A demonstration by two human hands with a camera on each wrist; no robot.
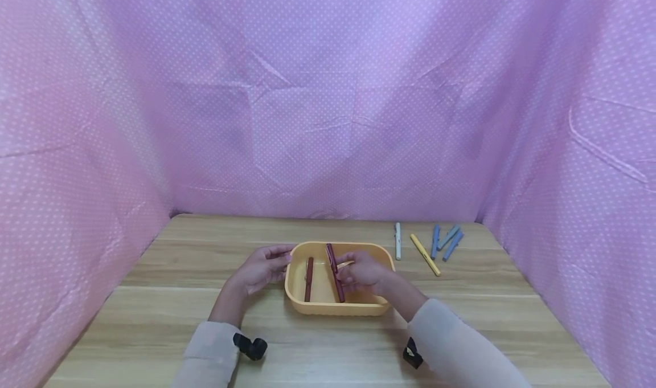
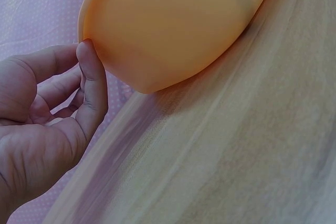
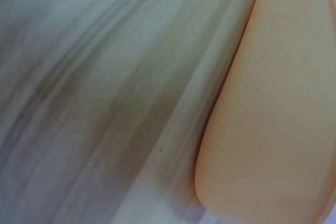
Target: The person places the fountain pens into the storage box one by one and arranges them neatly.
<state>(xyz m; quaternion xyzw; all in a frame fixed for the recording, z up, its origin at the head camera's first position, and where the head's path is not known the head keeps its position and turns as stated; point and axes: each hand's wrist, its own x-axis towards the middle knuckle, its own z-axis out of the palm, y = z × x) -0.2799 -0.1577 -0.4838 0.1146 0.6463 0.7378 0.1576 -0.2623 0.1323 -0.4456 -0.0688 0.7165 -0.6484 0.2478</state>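
A yellow-orange plastic basket (image 1: pixel 338 309) stands on the table. My left hand (image 1: pixel 262 271) pinches its left rim; in the left wrist view the thumb and forefinger of the left hand (image 2: pixel 52 98) meet at the edge of the basket (image 2: pixel 173 24). Inside the basket, my right hand (image 1: pixel 363 273) holds a dark maroon pen (image 1: pixel 339 288) that slants across the middle. To its left a reddish-brown pen (image 1: pixel 309 280) lies lengthwise on the basket floor. The right wrist view shows only the outer wall of the basket (image 3: pixel 273 103) and the tabletop, with the hand out of sight.
Right of the basket lie a white pen (image 1: pixel 397 241), a yellow pen (image 1: pixel 425 254) and a loose group of blue and grey-blue pens (image 1: pixel 453 245). Pink dotted cloth (image 1: pixel 328 120) hangs behind and beside the wooden table (image 1: pixel 205 251).
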